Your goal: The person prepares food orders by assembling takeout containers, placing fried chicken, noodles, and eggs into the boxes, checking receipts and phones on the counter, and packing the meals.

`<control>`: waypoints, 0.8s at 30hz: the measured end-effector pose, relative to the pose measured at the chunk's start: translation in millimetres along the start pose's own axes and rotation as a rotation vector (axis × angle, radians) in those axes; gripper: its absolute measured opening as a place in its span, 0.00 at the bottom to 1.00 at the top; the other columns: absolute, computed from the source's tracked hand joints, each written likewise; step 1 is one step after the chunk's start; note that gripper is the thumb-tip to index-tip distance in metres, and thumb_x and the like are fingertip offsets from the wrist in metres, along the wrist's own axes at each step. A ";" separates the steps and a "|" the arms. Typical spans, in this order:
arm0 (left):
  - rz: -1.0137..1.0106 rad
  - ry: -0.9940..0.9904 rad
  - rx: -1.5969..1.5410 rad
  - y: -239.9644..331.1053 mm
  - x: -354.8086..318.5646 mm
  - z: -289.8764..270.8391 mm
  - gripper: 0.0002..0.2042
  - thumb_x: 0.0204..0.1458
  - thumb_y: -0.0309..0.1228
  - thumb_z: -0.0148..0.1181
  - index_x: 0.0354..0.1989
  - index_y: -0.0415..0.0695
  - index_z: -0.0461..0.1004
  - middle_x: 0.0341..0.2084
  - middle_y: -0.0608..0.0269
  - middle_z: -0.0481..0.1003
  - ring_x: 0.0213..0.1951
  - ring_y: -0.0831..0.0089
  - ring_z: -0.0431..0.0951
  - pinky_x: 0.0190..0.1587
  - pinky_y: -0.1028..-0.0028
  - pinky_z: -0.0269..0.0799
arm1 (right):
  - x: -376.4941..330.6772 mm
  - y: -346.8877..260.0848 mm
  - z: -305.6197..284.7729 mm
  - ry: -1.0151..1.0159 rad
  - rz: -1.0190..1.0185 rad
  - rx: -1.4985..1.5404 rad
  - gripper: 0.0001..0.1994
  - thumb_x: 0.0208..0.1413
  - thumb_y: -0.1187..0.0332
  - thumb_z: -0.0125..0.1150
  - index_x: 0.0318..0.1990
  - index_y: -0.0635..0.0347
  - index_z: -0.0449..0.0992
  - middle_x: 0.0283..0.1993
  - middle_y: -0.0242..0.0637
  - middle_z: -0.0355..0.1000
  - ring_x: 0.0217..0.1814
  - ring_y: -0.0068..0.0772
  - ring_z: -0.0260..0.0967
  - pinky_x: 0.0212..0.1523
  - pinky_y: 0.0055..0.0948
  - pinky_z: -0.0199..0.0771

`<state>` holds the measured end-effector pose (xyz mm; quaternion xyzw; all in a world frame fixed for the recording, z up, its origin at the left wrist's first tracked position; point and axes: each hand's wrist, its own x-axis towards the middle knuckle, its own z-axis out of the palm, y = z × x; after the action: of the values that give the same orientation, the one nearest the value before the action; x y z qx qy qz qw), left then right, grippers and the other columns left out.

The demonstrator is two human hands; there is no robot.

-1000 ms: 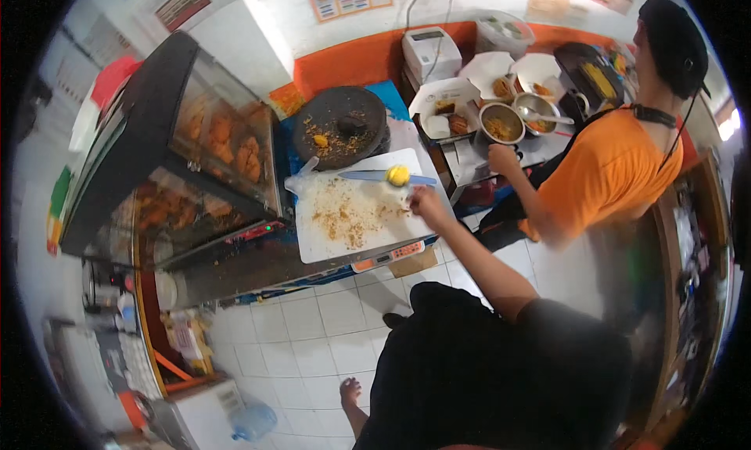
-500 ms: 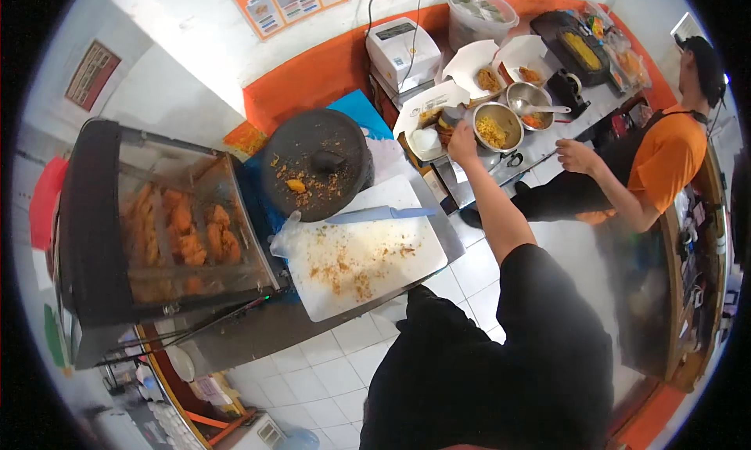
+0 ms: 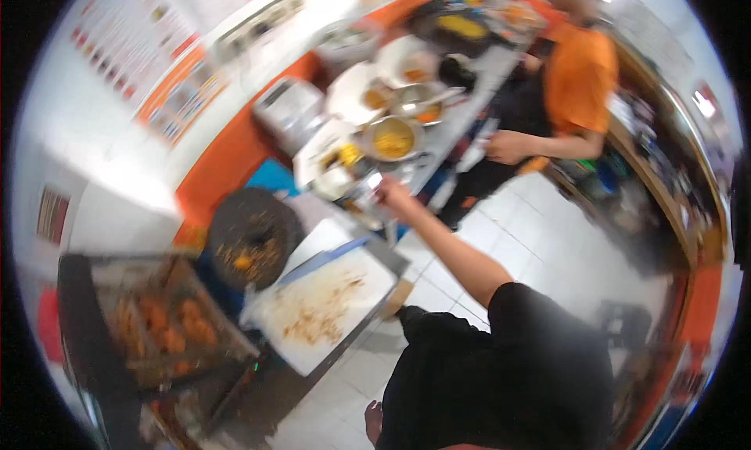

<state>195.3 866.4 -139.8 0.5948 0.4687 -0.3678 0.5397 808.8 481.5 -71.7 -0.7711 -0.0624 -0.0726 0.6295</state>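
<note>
My right hand (image 3: 391,190) reaches forward to the counter's edge, its fingers closed round a small shiny, pale thing (image 3: 373,181) too blurred to name. Just beyond it lies an open white takeaway box (image 3: 310,154) with a yellow food item (image 3: 348,154) and a white rounded lump (image 3: 336,181) inside. Right behind the hand's reach, a metal bowl of yellow noodles (image 3: 393,141) stands beside a second metal bowl (image 3: 412,99) with a ladle (image 3: 443,98) across it. Low in the picture, my left hand (image 3: 374,421) hangs beside my body; its fingers are mostly hidden.
Two more open boxes (image 3: 350,91) sit farther back. Nearer left are a stone mortar (image 3: 254,239), a crumb-strewn cutting board (image 3: 313,313) with a blue knife (image 3: 325,258), and a fried-chicken display case (image 3: 160,321). A co-worker in orange (image 3: 580,82) stands at the right.
The view has swung, shifting the counter left and blurring the picture. The yellow item now shows in the nearest box. My left hand has come into view, and the co-worker's hand now has something pale.
</note>
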 end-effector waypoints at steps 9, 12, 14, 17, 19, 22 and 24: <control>0.103 -0.327 0.613 80.3 67.7 103.6 0.30 0.62 0.35 0.56 0.71 0.41 0.56 0.47 0.50 0.78 0.44 0.60 0.80 0.48 0.58 0.75 | -377.7 -89.9 -149.2 0.174 0.831 1.265 0.06 0.68 0.65 0.52 0.41 0.55 0.72 0.33 0.26 0.67 0.30 0.21 0.59 0.33 0.24 0.62; 0.125 -0.424 0.826 120.2 78.3 190.9 0.29 0.62 0.35 0.57 0.70 0.41 0.57 0.45 0.50 0.78 0.43 0.60 0.80 0.47 0.59 0.75 | -468.0 -81.9 -265.4 0.588 0.843 1.125 0.04 0.63 0.69 0.55 0.42 0.55 0.73 0.31 0.26 0.67 0.26 0.21 0.56 0.29 0.26 0.58; 0.146 -0.468 0.941 143.3 75.5 256.1 0.29 0.62 0.35 0.57 0.69 0.41 0.58 0.45 0.50 0.78 0.43 0.60 0.80 0.46 0.59 0.75 | -504.1 -64.7 -342.9 0.844 0.710 1.127 0.02 0.60 0.72 0.53 0.38 0.54 0.72 0.30 0.30 0.67 0.26 0.23 0.56 0.29 0.26 0.58; 0.166 -0.520 1.082 168.3 74.4 354.3 0.28 0.61 0.36 0.58 0.69 0.41 0.60 0.43 0.51 0.79 0.42 0.60 0.81 0.45 0.60 0.76 | -533.3 -51.1 -448.0 0.993 0.521 1.111 0.05 0.58 0.75 0.53 0.41 0.56 0.70 0.31 0.30 0.67 0.27 0.23 0.59 0.29 0.25 0.59; 0.178 -0.554 1.150 182.7 76.6 425.7 0.28 0.61 0.36 0.59 0.68 0.41 0.61 0.43 0.51 0.79 0.41 0.60 0.81 0.45 0.60 0.76 | -537.0 -40.8 -512.1 1.042 0.424 1.096 0.08 0.58 0.76 0.54 0.45 0.58 0.69 0.32 0.31 0.68 0.28 0.22 0.63 0.29 0.24 0.63; 0.224 -0.596 1.263 209.3 74.9 544.6 0.27 0.61 0.37 0.59 0.67 0.41 0.63 0.41 0.51 0.80 0.40 0.61 0.81 0.44 0.61 0.76 | -533.5 -27.3 -599.4 1.136 0.407 1.065 0.08 0.59 0.74 0.54 0.45 0.58 0.70 0.34 0.32 0.70 0.29 0.25 0.62 0.32 0.26 0.63; 0.263 -0.613 1.328 234.2 76.8 621.8 0.27 0.60 0.37 0.60 0.67 0.42 0.64 0.41 0.51 0.80 0.39 0.61 0.81 0.43 0.61 0.76 | -516.7 -27.3 -650.9 1.099 0.396 1.054 0.07 0.62 0.74 0.55 0.46 0.59 0.70 0.36 0.35 0.73 0.33 0.27 0.68 0.35 0.29 0.69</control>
<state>483.8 270.2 -234.0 0.7177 -0.0992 -0.6557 0.2126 274.7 -153.4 -15.7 -0.2210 0.3703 -0.2909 0.8540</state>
